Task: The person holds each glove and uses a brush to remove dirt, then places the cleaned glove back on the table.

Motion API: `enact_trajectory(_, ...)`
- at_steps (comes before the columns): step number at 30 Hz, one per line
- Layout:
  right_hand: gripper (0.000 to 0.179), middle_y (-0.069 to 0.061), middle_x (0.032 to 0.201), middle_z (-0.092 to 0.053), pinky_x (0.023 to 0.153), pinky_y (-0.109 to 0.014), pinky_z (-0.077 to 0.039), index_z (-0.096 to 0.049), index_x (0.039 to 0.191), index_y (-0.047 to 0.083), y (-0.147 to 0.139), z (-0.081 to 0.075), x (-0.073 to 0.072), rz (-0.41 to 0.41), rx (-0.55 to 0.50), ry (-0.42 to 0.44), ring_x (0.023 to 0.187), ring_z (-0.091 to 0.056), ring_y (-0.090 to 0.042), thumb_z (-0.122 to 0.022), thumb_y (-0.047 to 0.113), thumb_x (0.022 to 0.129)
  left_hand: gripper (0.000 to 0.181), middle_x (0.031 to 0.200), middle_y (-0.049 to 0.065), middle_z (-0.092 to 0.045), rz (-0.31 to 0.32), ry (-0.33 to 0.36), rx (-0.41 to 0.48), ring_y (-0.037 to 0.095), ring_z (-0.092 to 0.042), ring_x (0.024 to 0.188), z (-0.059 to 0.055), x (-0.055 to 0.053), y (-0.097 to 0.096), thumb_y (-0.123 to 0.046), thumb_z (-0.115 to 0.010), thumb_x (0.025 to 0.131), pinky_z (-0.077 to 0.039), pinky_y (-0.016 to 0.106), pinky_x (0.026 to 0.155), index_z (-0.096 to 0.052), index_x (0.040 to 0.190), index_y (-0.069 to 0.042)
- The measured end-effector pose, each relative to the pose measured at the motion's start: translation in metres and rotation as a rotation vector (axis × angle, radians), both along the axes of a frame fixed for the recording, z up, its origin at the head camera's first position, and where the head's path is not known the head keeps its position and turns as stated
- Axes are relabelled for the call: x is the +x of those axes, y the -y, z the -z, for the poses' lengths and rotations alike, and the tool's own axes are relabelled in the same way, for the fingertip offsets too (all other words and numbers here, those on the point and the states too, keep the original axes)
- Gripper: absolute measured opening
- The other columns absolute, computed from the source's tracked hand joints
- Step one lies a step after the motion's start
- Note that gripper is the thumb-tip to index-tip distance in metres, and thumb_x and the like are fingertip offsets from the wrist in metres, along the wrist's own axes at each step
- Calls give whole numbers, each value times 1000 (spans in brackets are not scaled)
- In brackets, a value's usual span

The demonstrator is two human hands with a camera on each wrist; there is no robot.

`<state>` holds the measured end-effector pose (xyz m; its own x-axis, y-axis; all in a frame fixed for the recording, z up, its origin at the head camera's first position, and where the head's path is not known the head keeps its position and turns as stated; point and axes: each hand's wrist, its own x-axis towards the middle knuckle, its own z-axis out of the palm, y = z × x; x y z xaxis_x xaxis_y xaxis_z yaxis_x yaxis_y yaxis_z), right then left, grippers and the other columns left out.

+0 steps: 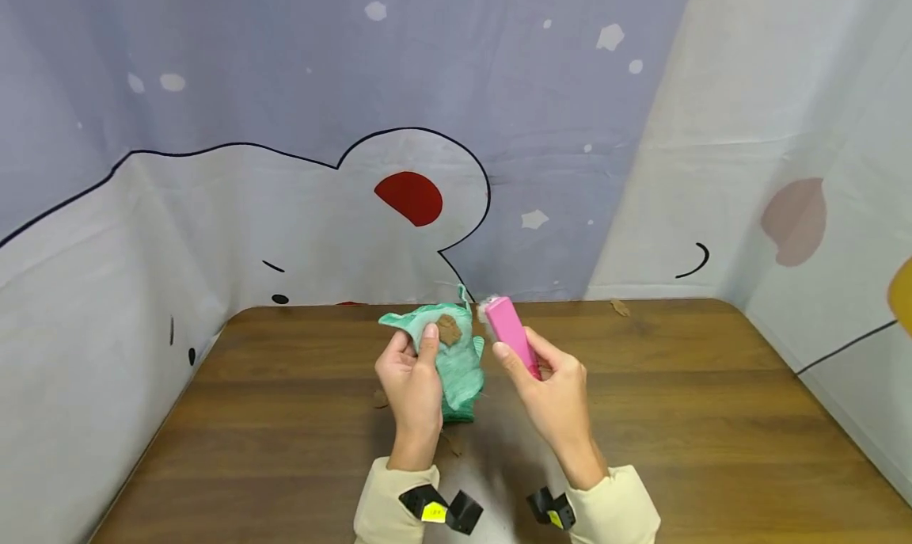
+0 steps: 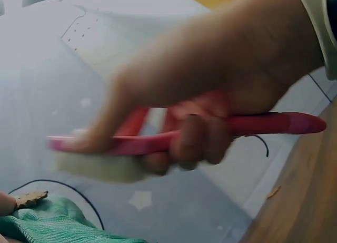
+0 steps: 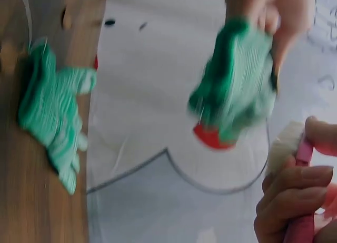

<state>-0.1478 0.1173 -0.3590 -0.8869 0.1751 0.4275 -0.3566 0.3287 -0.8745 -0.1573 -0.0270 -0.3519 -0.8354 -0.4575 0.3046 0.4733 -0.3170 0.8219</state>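
Observation:
My left hand holds up a green knit glove, thumb on top beside a brown flaky piece on the fabric. In my right hand is a pink brush with white bristles. The thumb lies along the back of its head and the fingers curl around it, as the left wrist view shows with the brush. Its bristles face the glove, a short gap to the right of it. A second green glove lies on the table in the right wrist view.
A brown wooden table spreads below both hands. Small brown flakes lie on it, one at the back right and one by the left hand. A printed curtain hangs behind the back edge.

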Motion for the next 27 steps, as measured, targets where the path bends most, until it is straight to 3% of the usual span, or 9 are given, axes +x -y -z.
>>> enact_trajectory(3,40,-9,85,-67,48,-24,-48,-66,113,11,12,-3,8,-79,22,-31,59,-56,-10,-74,27,77,23,89,18,-63,29,6,-19,13,-60,78,1,0,-2,-5,-56,90,-51,25,67,-56,100,15)
enact_trajectory(6,39,-5,82,-67,46,-25,-46,-66,112,14,20,-3,12,-108,48,-43,57,-54,-9,-75,28,77,23,94,21,-63,50,4,-22,15,-61,84,1,1,-3,-5,-55,91,-52,26,72,-56,104,14)
enact_trajectory(17,36,2,68,-61,43,-24,-40,-67,109,21,22,1,14,-44,161,-66,52,-48,-9,-73,37,77,26,99,22,-61,144,-6,64,20,-61,91,1,4,-1,-3,-55,90,-52,31,79,-53,108,16)
enact_trajectory(27,36,2,64,-58,44,-23,-40,-67,108,19,18,7,9,26,198,-89,52,-47,-9,-72,39,78,25,97,25,-62,130,53,61,21,-64,86,1,4,-2,-1,-56,89,-54,32,73,-54,106,17)
